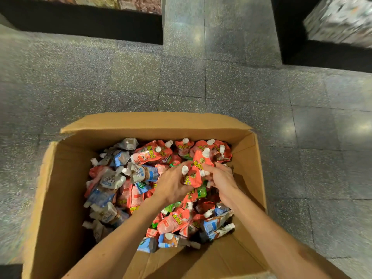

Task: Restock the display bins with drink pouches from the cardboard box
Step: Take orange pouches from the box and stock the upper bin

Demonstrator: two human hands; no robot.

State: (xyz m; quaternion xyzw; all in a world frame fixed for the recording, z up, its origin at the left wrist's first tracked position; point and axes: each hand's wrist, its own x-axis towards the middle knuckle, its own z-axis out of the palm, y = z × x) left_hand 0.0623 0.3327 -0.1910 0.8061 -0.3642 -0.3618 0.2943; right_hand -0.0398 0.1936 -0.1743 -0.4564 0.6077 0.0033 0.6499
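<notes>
Grip: left hand [173, 183] and right hand [221, 179] are clasping red pouches [198, 170] together | gathering a bundle inside cardboard box [153, 122] for carrying

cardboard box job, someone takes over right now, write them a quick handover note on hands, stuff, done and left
Left hand and right hand: both inside the cardboard box, closed together on a bunch of red pouches.
Box: open on the floor, still heaped with mixed red, blue and white drink pouches.
Done: a handful gathered, not yet lifted out.
Left: carry it to the display bins, which are not clearly in view, then repeat until the box is empty.
</notes>
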